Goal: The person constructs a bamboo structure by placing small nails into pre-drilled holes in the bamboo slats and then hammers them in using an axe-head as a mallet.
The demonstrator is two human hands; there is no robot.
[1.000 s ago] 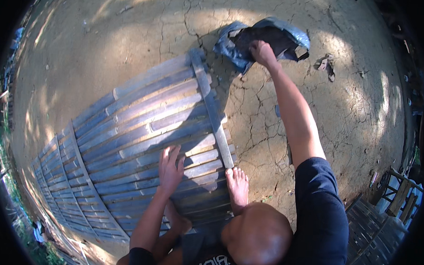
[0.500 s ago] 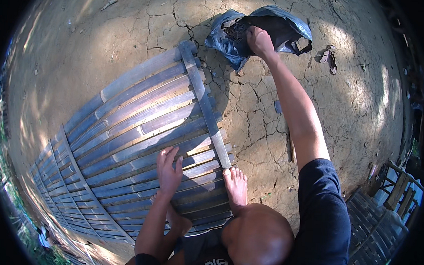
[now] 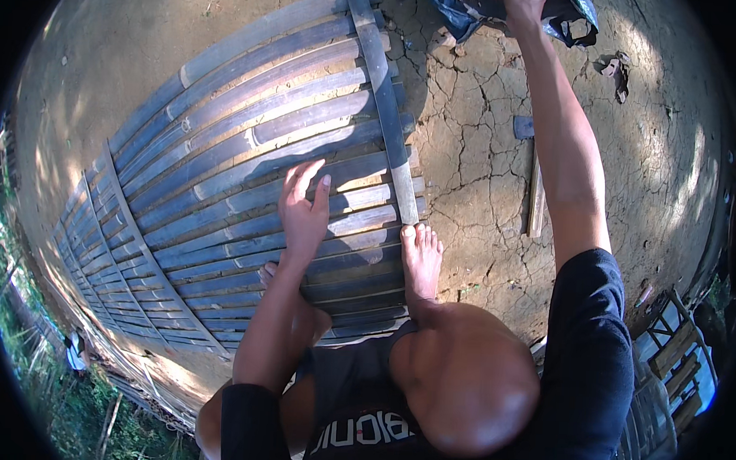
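Observation:
My left hand (image 3: 305,207) hovers over a bamboo slat panel (image 3: 262,133), thumb and fingers apart, holding nothing. The slats lie side by side, crossed near their right ends by a flat bamboo strip (image 3: 381,84). My right arm stretches far forward to a dark blue-black plastic bag (image 3: 459,22) lying open on the ground. At the bag's mouth my right hand (image 3: 525,5) has its fingers curled; the picture's upper edge cuts them off, so what they hold is hidden. My bare foot (image 3: 421,260) rests at the strip's near end.
On cracked dry soil right of the panel lies a tool with a flat metal head (image 3: 524,127) and wooden handle (image 3: 536,199). A dry leaf (image 3: 616,75) lies farther off. A wooden frame (image 3: 678,354) stands at lower right; plants (image 3: 62,390) grow at lower left.
The view has shifted, so the bag and panel sit higher and the bag is partly cut off. More of the tool shows. My right hand is still at the bag; my left stays open.

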